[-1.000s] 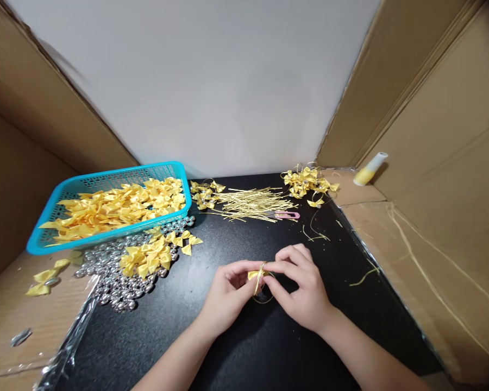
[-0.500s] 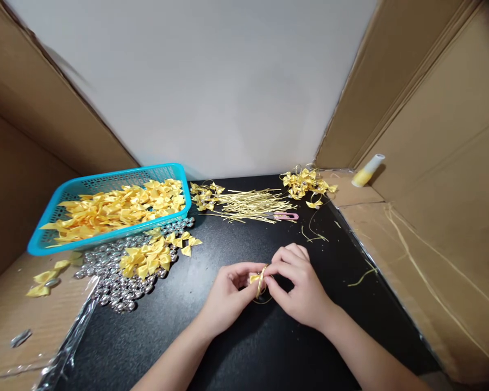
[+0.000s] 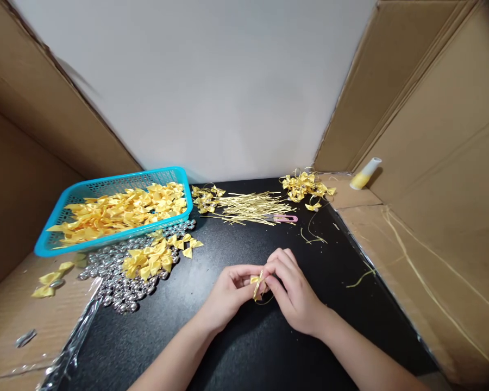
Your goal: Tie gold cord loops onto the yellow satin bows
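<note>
My left hand [image 3: 228, 296] pinches a small yellow ribbon bow [image 3: 254, 280] between thumb and fingers, low over the black table [image 3: 244, 347]. A loop of gold cord [image 3: 259, 287] runs round beside the bow. The fingertips of my right hand [image 3: 291, 290] are closed on this cord, touching the left fingertips. Part of the cord hangs as a thin curve below the hands. The fingers hide most of the bow and any knot.
A blue basket [image 3: 44, 251] of yellow bows stands at the left. Silver beads [image 3: 120, 293] and loose bows [image 3: 150, 258] lie before it. Behind my hands are gold cord pieces [image 3: 252, 206], pink-handled snips [image 3: 285, 218] and corded bows [image 3: 303, 186]. A yellow-white cone [image 3: 365, 174] stands at right.
The cord loop between my hands has turned and looks narrower. My right hand has shifted slightly left and its fingers are closer together. The view has tilted a little.
</note>
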Demonstrator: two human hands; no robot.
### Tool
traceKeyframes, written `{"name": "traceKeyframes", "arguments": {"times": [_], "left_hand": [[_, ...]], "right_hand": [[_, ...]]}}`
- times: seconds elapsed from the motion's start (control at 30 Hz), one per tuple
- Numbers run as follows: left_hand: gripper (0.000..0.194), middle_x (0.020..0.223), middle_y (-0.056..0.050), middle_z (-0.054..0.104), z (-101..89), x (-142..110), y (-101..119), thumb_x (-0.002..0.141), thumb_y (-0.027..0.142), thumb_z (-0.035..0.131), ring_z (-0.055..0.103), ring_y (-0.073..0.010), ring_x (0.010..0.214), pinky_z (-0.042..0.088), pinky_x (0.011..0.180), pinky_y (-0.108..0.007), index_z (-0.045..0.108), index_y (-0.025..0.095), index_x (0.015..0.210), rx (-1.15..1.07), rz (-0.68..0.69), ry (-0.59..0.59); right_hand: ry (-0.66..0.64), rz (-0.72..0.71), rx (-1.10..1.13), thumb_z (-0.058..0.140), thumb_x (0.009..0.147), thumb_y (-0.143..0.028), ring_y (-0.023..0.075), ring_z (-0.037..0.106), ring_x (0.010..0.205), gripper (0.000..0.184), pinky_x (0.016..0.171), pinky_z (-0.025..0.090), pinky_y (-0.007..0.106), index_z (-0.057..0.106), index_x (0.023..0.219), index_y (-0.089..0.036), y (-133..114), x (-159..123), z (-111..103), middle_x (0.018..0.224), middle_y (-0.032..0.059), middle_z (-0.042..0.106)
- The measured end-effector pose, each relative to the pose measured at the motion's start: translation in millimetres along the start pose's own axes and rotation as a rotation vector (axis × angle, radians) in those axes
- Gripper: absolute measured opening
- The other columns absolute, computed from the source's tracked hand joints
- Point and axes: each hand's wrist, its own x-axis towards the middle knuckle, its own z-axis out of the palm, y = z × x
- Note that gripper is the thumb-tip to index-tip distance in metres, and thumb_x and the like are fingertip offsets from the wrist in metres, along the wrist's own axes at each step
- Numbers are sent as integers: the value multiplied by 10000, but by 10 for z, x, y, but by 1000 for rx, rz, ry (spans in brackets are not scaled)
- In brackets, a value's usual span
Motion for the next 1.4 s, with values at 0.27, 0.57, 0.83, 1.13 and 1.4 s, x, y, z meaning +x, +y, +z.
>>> {"name": "traceKeyframes", "arguments": {"times": [0.27, 0.57, 0.83, 1.13, 1.4], "left_hand": [[332, 745, -54, 744, -57, 4, -56, 619, 296, 868, 577, -113, 616, 437, 599, -206, 795, 151, 908, -33, 16, 81], [323, 751, -44, 753, -74, 28, -90, 624, 280, 879, 616, -96, 632, 457, 589, -175, 786, 161, 908, -112, 31, 95], [352, 680, -18, 730, -79, 44, -50, 588, 280, 901, 604, -80, 598, 454, 568, -162, 773, 162, 894, -188, 58, 129], [364, 757, -34, 763, -101, 42, -70, 603, 312, 894, 663, -112, 677, 486, 630, -181, 756, 167, 907, -140, 92, 129], [372, 779, -48, 762, -122, 41, -97, 639, 335, 870, 668, -135, 694, 505, 694, -228, 741, 158, 940, -74, 95, 110]], "right_hand": [[162, 17, 190, 461, 960, -165, 172, 483, 853, 141, 778, 389, 317, 561, 888, -233, 65, 69, -52, 861, 13, 505], [286, 1, 251, 551, 857, -117, 163, 503, 796, 125, 703, 420, 302, 583, 896, -231, 65, -35, -74, 830, 6, 519], [86, -53, -5, 580, 768, -76, 152, 534, 672, 121, 721, 371, 352, 583, 725, -189, 38, 39, -119, 669, -12, 603], [55, 42, -26, 652, 766, -158, 147, 517, 647, 29, 709, 367, 334, 640, 752, -181, 53, 20, -30, 629, -21, 550], [-19, 130, 25, 578, 836, -160, 150, 522, 658, 134, 713, 372, 329, 640, 720, -187, 49, 44, -4, 630, -12, 569]]}}
